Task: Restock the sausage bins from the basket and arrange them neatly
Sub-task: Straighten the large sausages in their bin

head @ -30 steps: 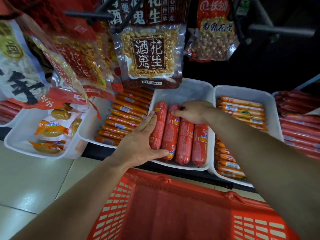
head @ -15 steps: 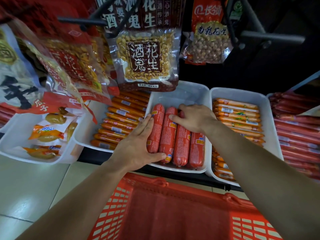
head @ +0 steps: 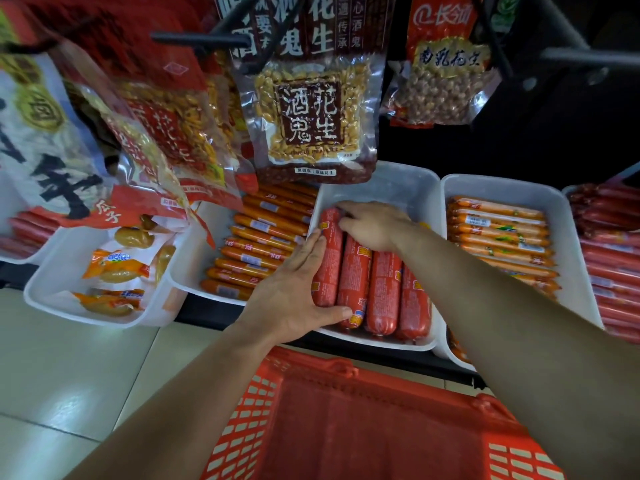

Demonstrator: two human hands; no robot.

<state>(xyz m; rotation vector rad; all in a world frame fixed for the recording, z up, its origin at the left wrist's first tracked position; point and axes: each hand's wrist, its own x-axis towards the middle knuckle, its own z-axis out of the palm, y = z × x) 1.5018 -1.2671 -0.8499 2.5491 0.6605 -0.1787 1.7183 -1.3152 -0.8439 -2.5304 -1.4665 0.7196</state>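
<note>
Several thick red sausages (head: pixel 382 292) lie side by side in the middle white bin (head: pixel 388 183). My left hand (head: pixel 294 296) lies with straight fingers along the left side of the leftmost sausage, and its thumb runs across the near ends. My right hand (head: pixel 375 225) rests over the far ends of the sausages, fingertips touching the top of the leftmost one. The red plastic basket (head: pixel 346 427) is just below the shelf edge; the part I see holds nothing.
A bin of thin orange sausages (head: pixel 263 244) is on the left and another (head: pixel 502 230) on the right. Far right holds red sausages (head: pixel 613 258); far left is a bin of snack packs (head: pixel 114 268). Peanut bags (head: pixel 311 119) hang low over the bins.
My right hand slid left and farther back along the sausage tops to the leftmost one. My left hand stayed against the left sausage.
</note>
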